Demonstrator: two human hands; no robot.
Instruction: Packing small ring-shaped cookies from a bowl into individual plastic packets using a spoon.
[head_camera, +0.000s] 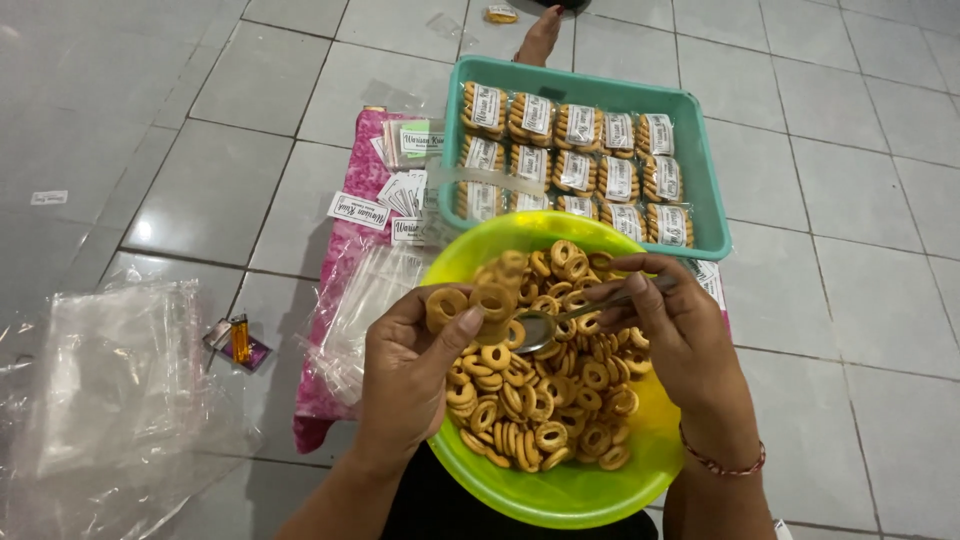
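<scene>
A short stack of ring biscuits (470, 302) is pinched in the left hand (410, 375); a metal spoon (560, 320) is gripped by the right hand (680, 330). Beneath both hands sits the green bowl (570, 490) of biscuits.

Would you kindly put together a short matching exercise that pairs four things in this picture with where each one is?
Things:
1. metal spoon
2. packed bags of ring biscuits
3. orange lighter
4. loose ring biscuits

Places:
A. on the grey floor tiles, left of the pink cloth
B. in the right hand
C. heaped in the yellow-green bowl
D. lined up in the teal tray

Pairs: 1-B, 2-D, 3-A, 4-C. The left hand pinches a few biscuits over the bowl.
</scene>
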